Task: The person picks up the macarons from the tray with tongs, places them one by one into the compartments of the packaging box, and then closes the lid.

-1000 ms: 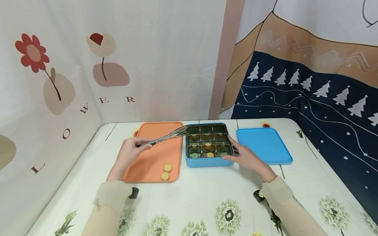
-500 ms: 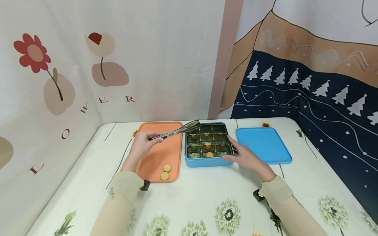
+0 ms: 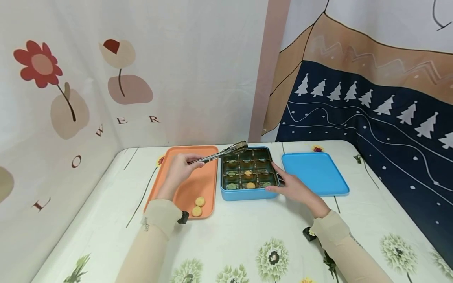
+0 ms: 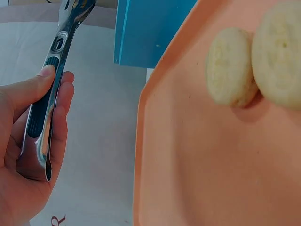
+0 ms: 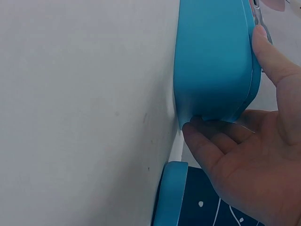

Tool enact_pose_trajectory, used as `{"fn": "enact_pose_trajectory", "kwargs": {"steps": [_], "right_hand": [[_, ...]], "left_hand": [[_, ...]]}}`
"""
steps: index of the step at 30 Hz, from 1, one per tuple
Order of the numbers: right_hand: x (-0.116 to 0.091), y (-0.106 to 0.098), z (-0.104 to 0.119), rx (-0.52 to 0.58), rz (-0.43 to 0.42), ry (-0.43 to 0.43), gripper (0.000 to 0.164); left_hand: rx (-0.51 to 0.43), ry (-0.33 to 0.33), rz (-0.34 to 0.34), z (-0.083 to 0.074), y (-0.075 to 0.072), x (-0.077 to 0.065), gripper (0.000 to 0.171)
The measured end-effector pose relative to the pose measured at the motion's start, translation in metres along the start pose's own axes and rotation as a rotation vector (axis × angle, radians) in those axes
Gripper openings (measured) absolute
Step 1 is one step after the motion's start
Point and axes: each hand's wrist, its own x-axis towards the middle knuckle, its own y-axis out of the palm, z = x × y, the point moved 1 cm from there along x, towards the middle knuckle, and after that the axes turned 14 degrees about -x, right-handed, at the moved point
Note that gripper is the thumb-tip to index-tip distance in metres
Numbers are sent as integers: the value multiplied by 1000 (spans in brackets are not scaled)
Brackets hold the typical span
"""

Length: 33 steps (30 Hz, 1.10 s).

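Note:
My left hand (image 3: 179, 169) grips metal tongs (image 4: 56, 61), thumb on their dark grip pad and fingers behind. In the head view the tongs (image 3: 226, 151) slant up to the right, their tips over the back left part of a blue box (image 3: 247, 195). Something yellowish shows at the tips in the left wrist view; I cannot tell if they hold it. The box has a dark divided insert with round cookies (image 3: 250, 185) in several front compartments. My right hand (image 3: 291, 186) holds the box's right side, thumb at the rim (image 5: 257, 56) and fingers against the wall.
An orange tray (image 3: 198, 184) lies left of the box, beneath my left hand. Two round pale cookies (image 3: 198, 206) sit near its front right corner. To the box's right lies a flat blue lid or tray (image 3: 315, 173). Printed curtains hang behind the table.
My left hand has moved right and slightly back with the tongs, whose tips went from the box's left edge to above its back part. The right hand has kept its hold on the box.

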Motion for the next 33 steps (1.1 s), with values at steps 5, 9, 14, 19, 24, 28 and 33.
{"fn": "enact_pose_trajectory", "kwargs": {"steps": [5,9,14,19,24,28,33], "right_hand": [[0,0,0,-4,0,-3,98],[0,0,1,-6,-3,-3,97],[0,0,0,-3,-2,0,98],[1,0,0,1,-1,2,98],[1,0,-1,4,1,5,98],[2,1,-2,3,2,7,98],[2,1,-2,4,3,6,99]], "left_hand": [[6,16,-15,-1,6,3,20],[19,16,-25,-1,9,5,19],[20,8,-25,1,13,6,19],[2,-5,-13,3,17,6,19],[-1,-8,-1,5,18,7,20],[22,-10,0,7,19,7,22],[6,-39,7,8,17,4,24]]}}
